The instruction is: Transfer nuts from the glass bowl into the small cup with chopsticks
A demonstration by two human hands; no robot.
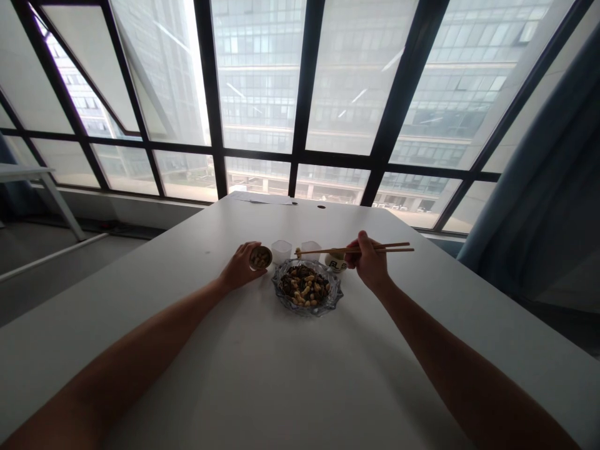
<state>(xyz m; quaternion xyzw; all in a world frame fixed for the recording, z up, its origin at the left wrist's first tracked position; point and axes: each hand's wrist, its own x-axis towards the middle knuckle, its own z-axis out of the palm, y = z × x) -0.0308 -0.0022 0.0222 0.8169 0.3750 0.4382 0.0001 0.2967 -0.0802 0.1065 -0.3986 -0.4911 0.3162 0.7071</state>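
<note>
My left hand [240, 269] is wrapped round a small round cup [260, 257], tilted so its mouth faces me, with peanuts visible inside. In my right hand [368, 259] is a pair of wooden chopsticks [394, 247], pointing left. A peanut [298, 252] appears at their tips, above the far rim of a scalloped glass bowl [280, 294]. Peanuts and dark seeds, perhaps sunflower seeds, fill this bowl. Behind it stand two translucent cups, a left one [281, 251] and a right one [310, 247]. Partly hidden by my right hand is a pale cup with dark characters [335, 261].
The white table [290, 387] extends toward large windows. Paper [262, 198] lies at its far edge near two dark round holes. A blue curtain [539, 175] hangs at the right, and another white table [23, 173] stands at the left.
</note>
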